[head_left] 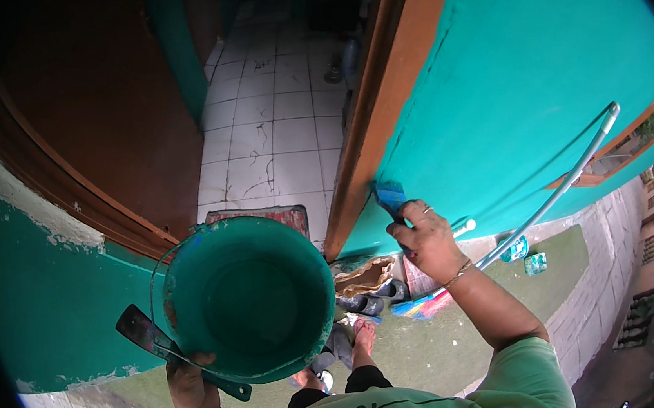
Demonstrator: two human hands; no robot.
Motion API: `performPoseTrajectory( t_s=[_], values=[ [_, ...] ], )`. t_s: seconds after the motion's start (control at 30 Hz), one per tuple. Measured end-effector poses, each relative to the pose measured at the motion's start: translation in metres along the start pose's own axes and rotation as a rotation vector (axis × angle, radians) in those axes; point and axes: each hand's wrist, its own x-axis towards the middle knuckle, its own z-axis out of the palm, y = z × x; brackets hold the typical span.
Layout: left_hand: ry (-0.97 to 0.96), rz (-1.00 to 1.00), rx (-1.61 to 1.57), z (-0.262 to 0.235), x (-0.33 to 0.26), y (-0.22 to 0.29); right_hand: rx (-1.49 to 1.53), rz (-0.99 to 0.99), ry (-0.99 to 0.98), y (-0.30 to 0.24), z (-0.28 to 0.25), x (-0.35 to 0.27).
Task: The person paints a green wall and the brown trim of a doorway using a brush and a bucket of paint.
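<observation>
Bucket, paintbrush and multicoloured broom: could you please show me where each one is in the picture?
Bucket [308, 288]: head view, on the right side of its inner wall.
Paintbrush [390, 192]: head view, on its blue-stained head.
Broom [425, 305]: head view, on its multicoloured bristles.

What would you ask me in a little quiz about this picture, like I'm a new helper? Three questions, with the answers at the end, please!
1. Which hand holds the brush?
2. True or false: the bucket is red.
3. Fill the gap: the door frame beside the turquoise wall is ____.

Key: 1. The right hand. 2. False; the bucket is green. 3. Brown.
</observation>
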Motion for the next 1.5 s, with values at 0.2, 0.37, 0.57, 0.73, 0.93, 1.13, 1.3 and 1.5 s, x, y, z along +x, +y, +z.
performPoseTrajectory(
  t_s=[0.2,0.37,0.57,0.73,0.93,1.13,1.3,1.5],
  values=[
    [0.017,-0.028,-0.023,-0.003,-0.002,-0.001,-0.260,-0.082,0.555,-0.010,-0.091,0.044],
    [0.010,-0.029,-0.021,-0.002,-0.001,-0.002,-0.298,-0.098,0.385,0.001,-0.042,0.029],
    [0.007,-0.033,-0.003,-0.005,-0.005,0.000,-0.086,-0.082,0.002,0.002,0.055,-0.044],
    [-0.013,0.021,-0.014,-0.009,-0.006,-0.004,0.032,0.025,-0.183,-0.004,0.056,-0.044],
    [-0.036,-0.033,-0.007,-0.020,-0.007,-0.001,0.014,0.047,0.054,0.003,-0.029,0.013],
    [0.027,-0.028,0.001,-0.011,-0.013,-0.002,-0.209,-0.045,0.616,-0.012,-0.083,0.041],
    [0.000,-0.016,0.004,-0.013,-0.007,-0.006,-0.244,-0.048,0.297,-0.002,0.007,-0.005],
    [-0.001,-0.011,0.041,-0.027,-0.010,-0.004,-0.049,0.099,-0.125,-0.007,0.124,-0.096]
  ],
)
